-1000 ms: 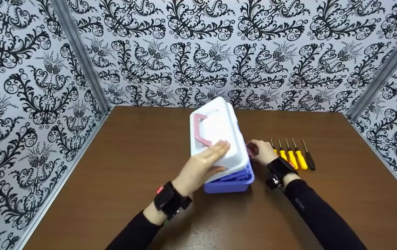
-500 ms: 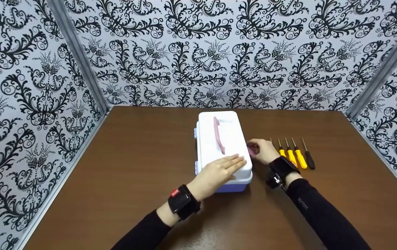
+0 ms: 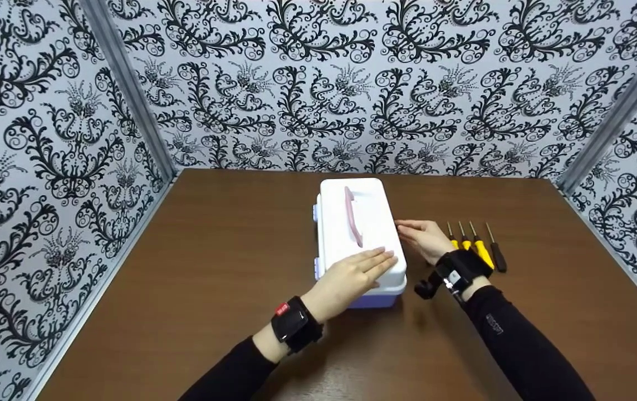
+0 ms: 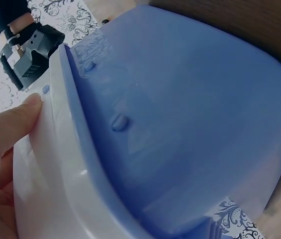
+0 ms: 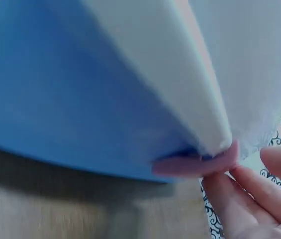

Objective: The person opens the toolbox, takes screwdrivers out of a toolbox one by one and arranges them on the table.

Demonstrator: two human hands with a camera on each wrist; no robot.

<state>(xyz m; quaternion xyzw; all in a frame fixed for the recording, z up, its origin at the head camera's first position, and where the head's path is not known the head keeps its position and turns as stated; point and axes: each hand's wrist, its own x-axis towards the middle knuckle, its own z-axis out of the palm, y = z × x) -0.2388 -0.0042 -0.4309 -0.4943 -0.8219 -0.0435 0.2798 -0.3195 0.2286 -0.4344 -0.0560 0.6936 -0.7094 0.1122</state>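
Observation:
A toolbox with a white lid (image 3: pixel 371 223), a pink handle (image 3: pixel 352 217) and a purple-blue base (image 3: pixel 374 301) stands on the table, its lid down. My left hand (image 3: pixel 343 284) rests on the near end of the lid with fingers extended; its thumb (image 4: pixel 31 102) lies against the lid's side in the left wrist view. At the box's right side is my right hand (image 3: pixel 427 239), fingers fairly straight. The right wrist view shows those fingers touching a pink latch (image 5: pixel 195 165) at the lid's edge, the thumb held apart. From the head, the latch is hidden.
Right of the box, several screwdrivers lie in a row: yellow-handled ones (image 3: pixel 483 255) and a black-handled one (image 3: pixel 498 257), partly behind the right wrist. Purple hinges (image 3: pixel 316 268) show on the box's left side. Patterned walls (image 3: pixel 318 83) border the brown table (image 3: pixel 229 250).
The lid has come down from tilted onto the base, with my left hand moving right on it. My right hand's fingers have straightened over the pink latch, which showed before.

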